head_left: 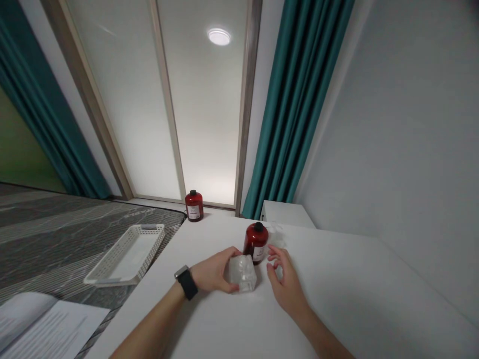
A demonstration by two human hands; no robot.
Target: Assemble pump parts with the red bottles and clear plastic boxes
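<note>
My left hand (214,273), with a black watch on its wrist, is closed around a clear faceted glass bottle (244,273) that rests on the white table (337,299). My right hand (283,279) hovers just right of the clear bottle, fingers apart and holding nothing. A dark red bottle with a black cap (256,243) stands upright just behind the clear bottle, close to my right fingertips. A small clear item (276,234) lies beside it, too faint to identify.
A second dark red bottle (193,205) stands at the window ledge. A white lattice tray (127,254) sits on the grey marbled surface to the left. An open booklet (45,324) lies at bottom left. Teal curtains (299,109) hang right of the window.
</note>
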